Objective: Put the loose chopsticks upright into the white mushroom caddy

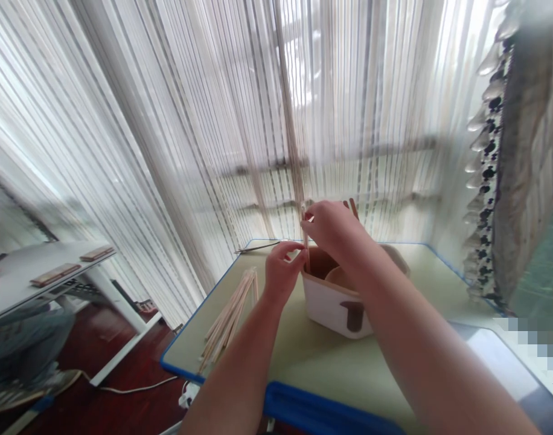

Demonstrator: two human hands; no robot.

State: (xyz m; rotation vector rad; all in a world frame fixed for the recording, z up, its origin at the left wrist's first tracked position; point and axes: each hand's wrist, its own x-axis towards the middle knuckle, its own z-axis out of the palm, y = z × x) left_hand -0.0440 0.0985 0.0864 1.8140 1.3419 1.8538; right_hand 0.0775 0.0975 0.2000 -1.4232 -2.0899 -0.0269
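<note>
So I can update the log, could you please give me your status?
Right hand pinching a stick upright at the box rim; left hand beside it, fingertips at the stick. Loose sticks on table left of box.

A home-like room with sheer striped curtains, a blue-edged table, and dark wooden flooring.

Table: pale green top, blue edge. Loose wooden sticks lie fanned at left, white box sits mid-table, thin dark rod lies at back edge. Second table, white, carries two flat brown blocks.
</note>
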